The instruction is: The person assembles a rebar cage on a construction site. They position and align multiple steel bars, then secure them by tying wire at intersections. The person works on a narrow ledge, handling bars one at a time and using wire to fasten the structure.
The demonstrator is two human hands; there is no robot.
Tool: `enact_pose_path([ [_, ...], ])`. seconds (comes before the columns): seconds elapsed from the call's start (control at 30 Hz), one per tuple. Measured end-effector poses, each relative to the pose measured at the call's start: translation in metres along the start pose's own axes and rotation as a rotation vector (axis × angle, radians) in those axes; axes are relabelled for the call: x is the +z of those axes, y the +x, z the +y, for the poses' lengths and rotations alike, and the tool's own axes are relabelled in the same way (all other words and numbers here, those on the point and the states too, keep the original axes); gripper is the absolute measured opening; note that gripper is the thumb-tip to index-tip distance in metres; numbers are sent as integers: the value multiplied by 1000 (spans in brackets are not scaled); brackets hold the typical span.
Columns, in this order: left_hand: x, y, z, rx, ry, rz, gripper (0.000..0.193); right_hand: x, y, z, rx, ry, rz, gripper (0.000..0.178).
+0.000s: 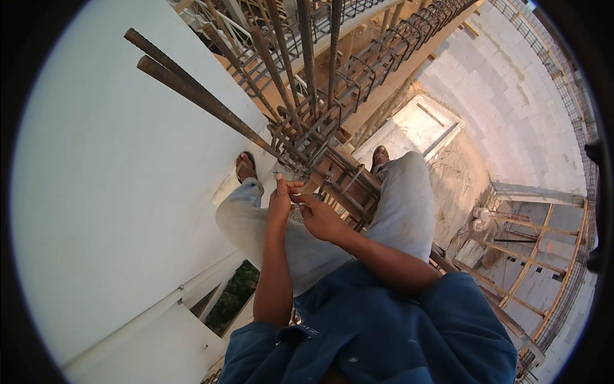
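Observation:
Both my hands meet in front of my lap, just short of a rebar cage (348, 185) laid in the beam form between my legs. My left hand (280, 203) has its thumb and fingers brought together. Close beside it, my right hand (322, 219) pinches with its fingertips near the left fingers. Whatever they hold is too small to make out. Beyond the hands, thick rusty rebars (204, 96) rise out of the joint, two of them leaning left. More upright bars (307, 57) stand behind them.
A large white wall (115, 166) fills the left. The rebar cage (396, 48) runs on to the far right inside its form. Far below on the right lie a pale block surface (511, 83), timber poles (543, 224) and white buckets (480, 217). My sandalled feet (245, 166) rest either side.

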State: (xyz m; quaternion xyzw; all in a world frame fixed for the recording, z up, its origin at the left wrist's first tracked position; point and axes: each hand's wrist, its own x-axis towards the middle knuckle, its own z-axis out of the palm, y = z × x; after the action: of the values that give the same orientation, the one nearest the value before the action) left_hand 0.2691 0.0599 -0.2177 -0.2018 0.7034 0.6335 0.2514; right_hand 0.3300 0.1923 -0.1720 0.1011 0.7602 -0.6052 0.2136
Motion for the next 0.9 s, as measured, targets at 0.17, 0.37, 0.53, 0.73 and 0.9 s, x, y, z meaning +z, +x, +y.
enact_pose_path([
  [0.17,-62,80,-9,0,911,-30,55,5,15,36,353,292,138,34],
  [0.37,-53,149,-19,-214,118,-104,44,52,69,60,387,354,317,35],
  [0.53,-36,159,-27,-223,-88,-112,46,67,110,76,267,144,436,33],
  [0.73,-26,183,-28,-247,-62,-266,45,72,116,67,208,-7,448,33],
  [0.9,-21,194,-30,-225,-66,-250,39,64,116,80,103,-5,564,31],
])
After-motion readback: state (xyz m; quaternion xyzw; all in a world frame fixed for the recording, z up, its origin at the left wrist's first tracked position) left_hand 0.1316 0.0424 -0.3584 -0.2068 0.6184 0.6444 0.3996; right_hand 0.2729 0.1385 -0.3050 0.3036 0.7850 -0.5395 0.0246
